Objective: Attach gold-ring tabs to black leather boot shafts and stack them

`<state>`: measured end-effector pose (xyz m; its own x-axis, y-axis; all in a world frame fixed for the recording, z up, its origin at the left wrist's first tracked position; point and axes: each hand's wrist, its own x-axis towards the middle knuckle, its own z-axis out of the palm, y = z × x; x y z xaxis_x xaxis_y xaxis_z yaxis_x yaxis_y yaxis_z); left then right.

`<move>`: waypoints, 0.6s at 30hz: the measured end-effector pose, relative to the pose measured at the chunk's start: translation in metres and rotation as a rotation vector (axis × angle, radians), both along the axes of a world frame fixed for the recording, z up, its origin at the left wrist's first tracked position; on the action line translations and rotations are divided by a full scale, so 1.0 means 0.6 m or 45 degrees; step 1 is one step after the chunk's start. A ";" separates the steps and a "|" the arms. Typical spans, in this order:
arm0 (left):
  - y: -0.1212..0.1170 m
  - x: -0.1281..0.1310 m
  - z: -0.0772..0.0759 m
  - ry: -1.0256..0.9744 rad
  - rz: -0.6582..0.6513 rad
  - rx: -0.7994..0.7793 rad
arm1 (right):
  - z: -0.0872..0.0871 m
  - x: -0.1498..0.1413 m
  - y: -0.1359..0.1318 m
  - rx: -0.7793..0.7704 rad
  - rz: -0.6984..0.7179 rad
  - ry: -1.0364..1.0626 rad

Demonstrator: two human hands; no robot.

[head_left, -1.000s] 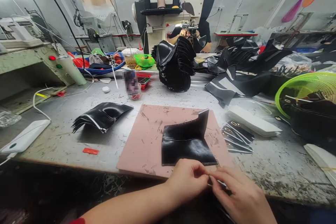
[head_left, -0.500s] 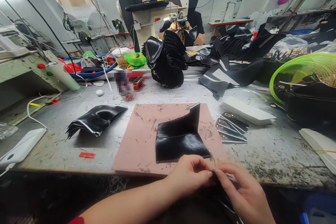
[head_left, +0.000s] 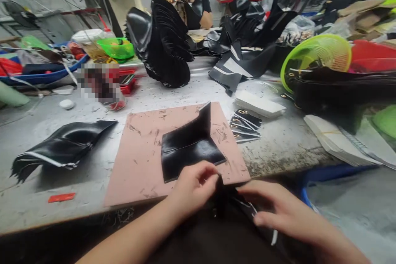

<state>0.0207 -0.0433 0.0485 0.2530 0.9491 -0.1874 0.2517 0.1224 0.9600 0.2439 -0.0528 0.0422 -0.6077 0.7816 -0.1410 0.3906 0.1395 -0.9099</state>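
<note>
At the centre of the frame, one panel (head_left: 188,152) is resting on a board (head_left: 136,144). At left, a stack of panels (head_left: 69,142) is lying behind a tag (head_left: 62,197). Right of the board, tabs (head_left: 246,126) are lying before a stack of sheets (head_left: 260,104); farther right, a basket (head_left: 334,53) is lying behind a sheet bundle (head_left: 332,138). A pile (head_left: 163,45) is standing behind the board, upper centre, with a jar (head_left: 116,102) to its left. The left hand (head_left: 194,183) is overlapping the board's near edge; the right hand (head_left: 278,206) is hanging to its right.
</note>
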 end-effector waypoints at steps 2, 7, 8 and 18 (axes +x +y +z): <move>-0.004 0.006 -0.002 0.120 -0.208 0.149 | -0.007 -0.037 0.001 0.048 -0.059 0.030; 0.005 0.001 -0.008 0.235 -0.153 0.056 | -0.028 -0.096 0.019 -0.096 -0.447 0.395; 0.012 -0.003 -0.008 0.247 -0.171 0.008 | -0.031 -0.098 0.025 -0.203 -0.517 0.465; 0.125 -0.055 -0.005 0.513 -0.351 -0.149 | -0.069 -0.034 0.068 -0.268 -0.973 0.461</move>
<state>-0.0124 0.0316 0.0453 0.3773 0.8240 -0.4228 0.6376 0.1000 0.7639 0.2236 -0.0121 0.0009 0.0376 0.9729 -0.2280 -0.0102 -0.2278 -0.9737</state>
